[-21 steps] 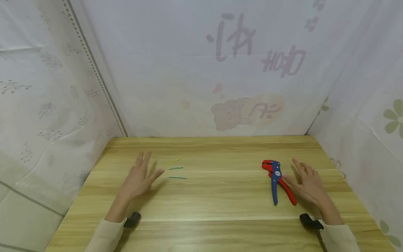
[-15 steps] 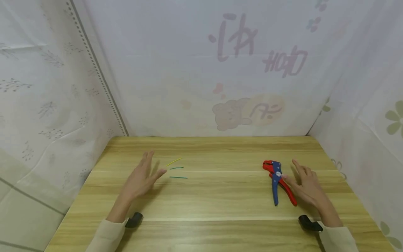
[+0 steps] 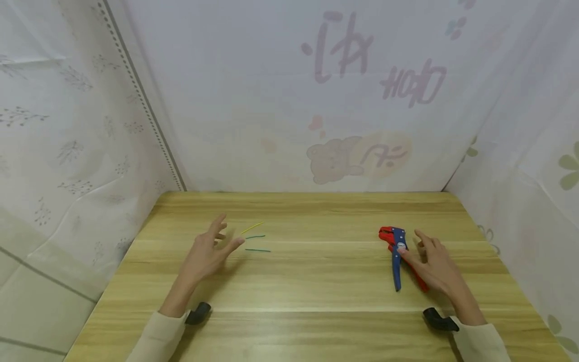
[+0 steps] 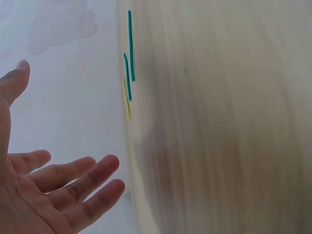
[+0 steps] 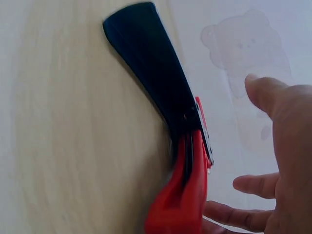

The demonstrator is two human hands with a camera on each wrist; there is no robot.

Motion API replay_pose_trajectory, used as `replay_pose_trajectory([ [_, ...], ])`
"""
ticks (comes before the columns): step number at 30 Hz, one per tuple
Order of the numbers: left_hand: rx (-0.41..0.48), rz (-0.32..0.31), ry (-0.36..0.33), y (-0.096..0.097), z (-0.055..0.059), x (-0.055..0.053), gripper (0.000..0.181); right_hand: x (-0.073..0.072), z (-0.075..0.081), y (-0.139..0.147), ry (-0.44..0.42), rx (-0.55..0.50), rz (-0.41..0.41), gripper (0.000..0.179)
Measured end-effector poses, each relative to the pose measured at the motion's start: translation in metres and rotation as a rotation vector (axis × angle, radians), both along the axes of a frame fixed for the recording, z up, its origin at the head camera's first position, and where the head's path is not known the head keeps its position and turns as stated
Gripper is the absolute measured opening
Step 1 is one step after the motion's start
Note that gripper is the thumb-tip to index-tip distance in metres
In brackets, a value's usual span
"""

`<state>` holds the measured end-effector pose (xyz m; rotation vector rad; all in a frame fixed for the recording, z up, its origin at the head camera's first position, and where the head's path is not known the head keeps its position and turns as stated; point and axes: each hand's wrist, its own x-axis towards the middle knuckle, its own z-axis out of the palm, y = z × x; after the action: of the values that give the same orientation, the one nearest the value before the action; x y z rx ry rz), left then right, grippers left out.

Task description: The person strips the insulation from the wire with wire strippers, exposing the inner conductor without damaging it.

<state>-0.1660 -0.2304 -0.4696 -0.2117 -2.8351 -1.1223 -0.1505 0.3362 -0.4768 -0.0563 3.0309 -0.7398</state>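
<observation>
The red-and-blue wire stripper [image 3: 396,271] lies on the right side of the wooden table [image 3: 316,281], head pointing away from the person. The right hand [image 3: 436,266] is over its red handle, thumb and fingers spread, gripping nothing; contact cannot be determined. At left lie one yellow wire [image 3: 252,228] and two green wires [image 3: 258,250]. The left hand [image 3: 205,255] is just beside them, thumb wide of the fingers, holding nothing. Printed cloth [image 3: 253,100] hangs behind.

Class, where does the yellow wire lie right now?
In the head view, the yellow wire lies left of centre on the table, just beyond the shorter green wire.
</observation>
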Motion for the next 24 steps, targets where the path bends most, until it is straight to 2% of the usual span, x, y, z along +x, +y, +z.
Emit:
replay_pose_trajectory([
  [7,0.039,-0.047,-0.007,0.012,-0.002,0.0,0.087,0.003,-0.005,-0.01,0.033,0.014,-0.023,0.083],
  [16,0.077,-0.075,0.012,0.029,-0.009,0.0,0.082,0.004,-0.007,-0.021,0.033,0.071,-0.055,0.089],
  [24,0.057,-0.038,-0.085,0.037,-0.011,0.002,0.066,-0.001,-0.012,-0.026,-0.001,0.126,-0.066,0.095],
])
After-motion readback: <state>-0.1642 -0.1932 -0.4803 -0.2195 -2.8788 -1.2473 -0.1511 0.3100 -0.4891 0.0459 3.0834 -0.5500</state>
